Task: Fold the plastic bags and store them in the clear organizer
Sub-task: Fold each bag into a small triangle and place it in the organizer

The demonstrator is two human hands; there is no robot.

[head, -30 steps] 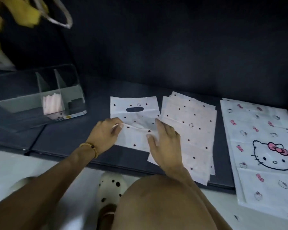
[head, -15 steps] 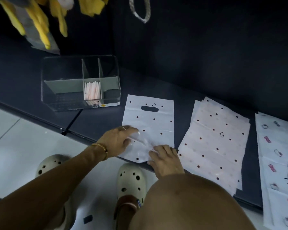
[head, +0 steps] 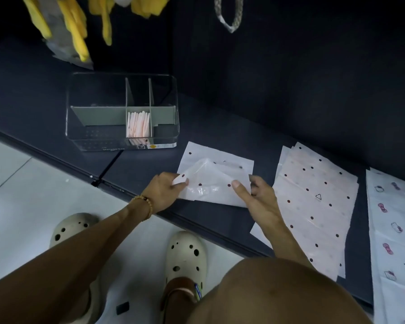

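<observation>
Nearest the camera: a bare knee (head: 278, 293) and two cream perforated clogs (head: 185, 256) on a pale tiled floor (head: 14, 206).

Beyond them, at the front edge of a dark mat (head: 220, 136), lies a white dotted plastic bag (head: 216, 181), its lower half lifted and doubled up over the upper half. The left hand (head: 165, 192), a beaded bracelet (head: 145, 204) at its wrist, pinches the bag's left fold corner between thumb and fingers. The right hand (head: 257, 197) grips the right edge, thumb on top pointing inward, fingers curled beneath; the fingertips cannot be seen.

Just right of this bag: a fanned stack of dotted bags (head: 313, 202), lying flat. Further right, at the frame edge, cartoon-cat printed bags (head: 393, 230).

Farther back and left stands the clear organizer (head: 98, 127), upright, with grey dividers. Folded pink-white bags (head: 138, 125) stand on edge in its narrow middle front compartment.

Farthest back: yellow items (head: 75, 29), blurred, and a rope loop (head: 229, 19) hanging against a dark wall.
</observation>
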